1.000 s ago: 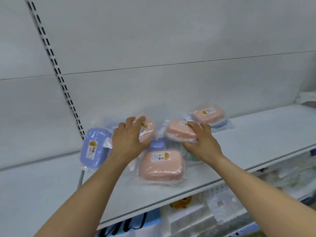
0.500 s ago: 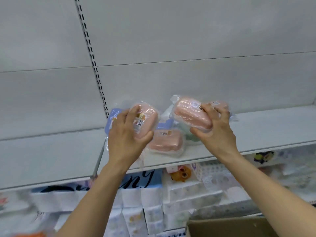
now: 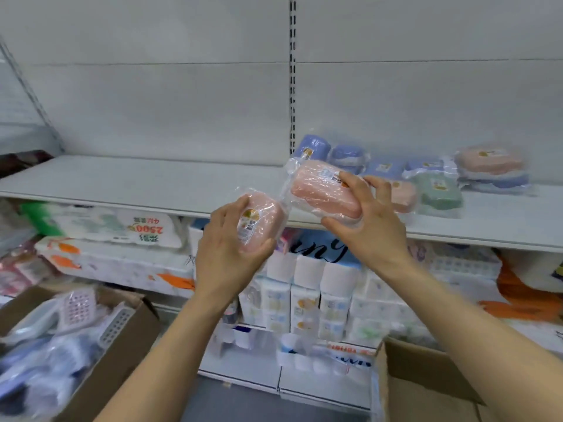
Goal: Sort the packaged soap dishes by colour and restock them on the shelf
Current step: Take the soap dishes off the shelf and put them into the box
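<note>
Gripping one wrapped pink soap dish (image 3: 260, 222) in the left hand (image 3: 227, 254) and another (image 3: 324, 191) at two o'clock in the right hand (image 3: 370, 226), both off the shelf (image 3: 122, 181); they are looking light, rigid, slippery-filmed, best clasped across the body.

White back panels (image 3: 158, 95) rise behind the shelving, split by a slotted upright (image 3: 292, 71); grey floor (image 3: 237, 403) shows below.

Shop aisle, slotted white shelving (image 3: 146, 181), stacked tissue packs (image 3: 307, 287), stock cartons (image 3: 128, 327)

Glossy, crinkled clear plastic wraps the smooth pink soap dishes (image 3: 326, 193); the white shelf (image 3: 146, 181) looks matt.
</note>
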Demonstrator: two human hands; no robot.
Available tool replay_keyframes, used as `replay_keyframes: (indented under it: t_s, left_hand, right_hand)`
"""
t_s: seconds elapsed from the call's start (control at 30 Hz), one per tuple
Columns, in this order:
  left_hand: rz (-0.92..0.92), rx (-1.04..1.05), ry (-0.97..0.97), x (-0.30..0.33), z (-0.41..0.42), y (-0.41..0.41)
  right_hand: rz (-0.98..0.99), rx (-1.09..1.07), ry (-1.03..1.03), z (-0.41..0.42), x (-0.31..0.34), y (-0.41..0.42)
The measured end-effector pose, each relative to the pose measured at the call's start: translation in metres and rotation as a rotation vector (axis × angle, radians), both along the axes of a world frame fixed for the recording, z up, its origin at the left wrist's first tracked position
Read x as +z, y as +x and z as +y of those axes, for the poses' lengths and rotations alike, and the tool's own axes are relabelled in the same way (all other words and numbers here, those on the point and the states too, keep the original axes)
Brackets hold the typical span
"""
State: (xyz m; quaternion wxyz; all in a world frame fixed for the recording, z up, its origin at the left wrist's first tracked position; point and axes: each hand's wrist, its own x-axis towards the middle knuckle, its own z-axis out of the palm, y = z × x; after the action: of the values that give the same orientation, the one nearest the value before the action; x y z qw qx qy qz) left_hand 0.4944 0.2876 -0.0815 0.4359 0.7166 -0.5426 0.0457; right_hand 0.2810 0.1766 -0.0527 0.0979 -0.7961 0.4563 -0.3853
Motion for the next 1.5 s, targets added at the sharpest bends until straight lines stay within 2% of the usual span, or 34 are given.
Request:
replay_keyframes:
  t_s: [0.33,0.57,0.77,0.97,1.27,1.5]
  left_hand:
    - [0.074,0.217,0.071,-0.023,0.077,0.176]
    - [0.104,0.323,0.183,-0.05,0.136,0.34]
    - [0.159,0.392,0.326,-0.086,0.171,0.451]
    - [0.235,0.412,0.473,-0.13,0.187,0.521]
    - [0.517,0.65,0.523,-0.192,0.19,0.61]
    - [0.615,0.743,0.679,-0.254,0.21,0.693]
  right_hand:
    - [0.031,0.227,0.054,0.031,-0.027,0.206]
    - [0.053,0.321,0.166,0.065,-0.066,0.386]
    - [0.101,0.376,0.275,0.089,-0.107,0.507]
    - [0.253,0.48,0.354,0.101,-0.145,0.601]
    - [0.438,0.606,0.469,0.08,-0.2,0.717]
    - [0.617,0.63,0.527,0.098,-0.263,0.802]
